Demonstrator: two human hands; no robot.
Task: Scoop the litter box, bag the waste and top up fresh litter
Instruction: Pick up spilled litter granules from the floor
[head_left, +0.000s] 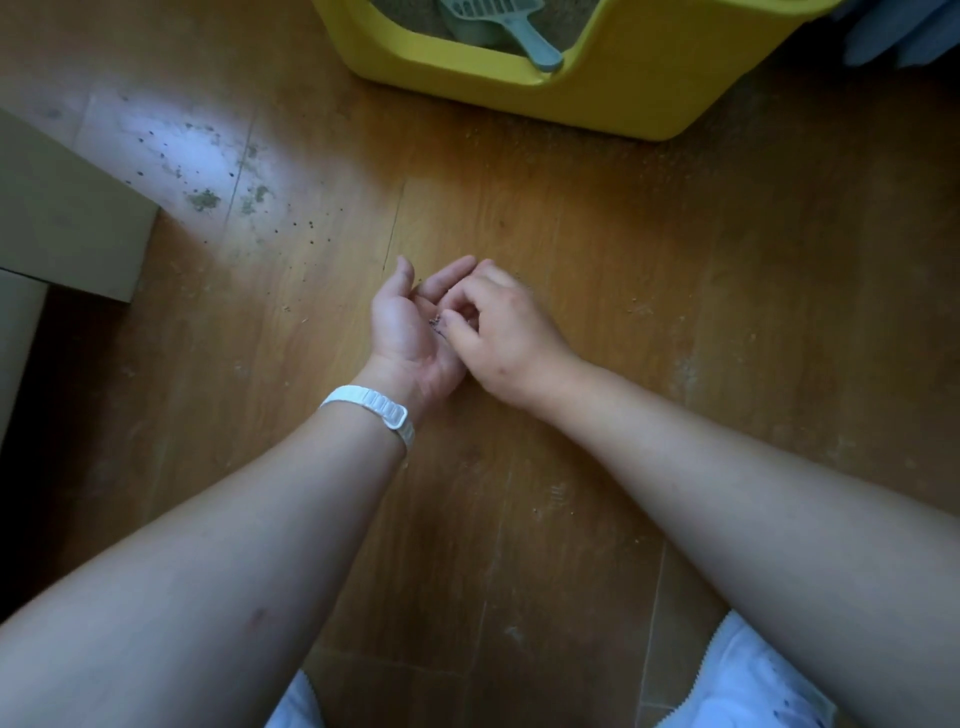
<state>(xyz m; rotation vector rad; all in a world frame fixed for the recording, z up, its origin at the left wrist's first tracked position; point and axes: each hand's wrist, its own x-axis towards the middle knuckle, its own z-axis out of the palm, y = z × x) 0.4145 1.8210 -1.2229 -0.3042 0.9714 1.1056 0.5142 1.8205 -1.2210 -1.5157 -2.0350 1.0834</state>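
Observation:
A yellow litter box (613, 88) stands on the wooden floor at the top of the view. A pale blue slotted scoop (514, 31) lies in its litter, handle toward the front notch. My left hand (410, 327) is held palm up over the floor, fingers loosely cupped, with a few dark litter grains (436, 322) on the palm. My right hand (504, 332) hovers over that palm, its fingertips pinched together at the grains. A white band circles my left wrist.
Spilled litter grains (208, 197) and dust speckle the floor at left and in front of the box. A pale furniture corner (62, 223) juts in at left. Blue fabric (904, 31) lies at the top right.

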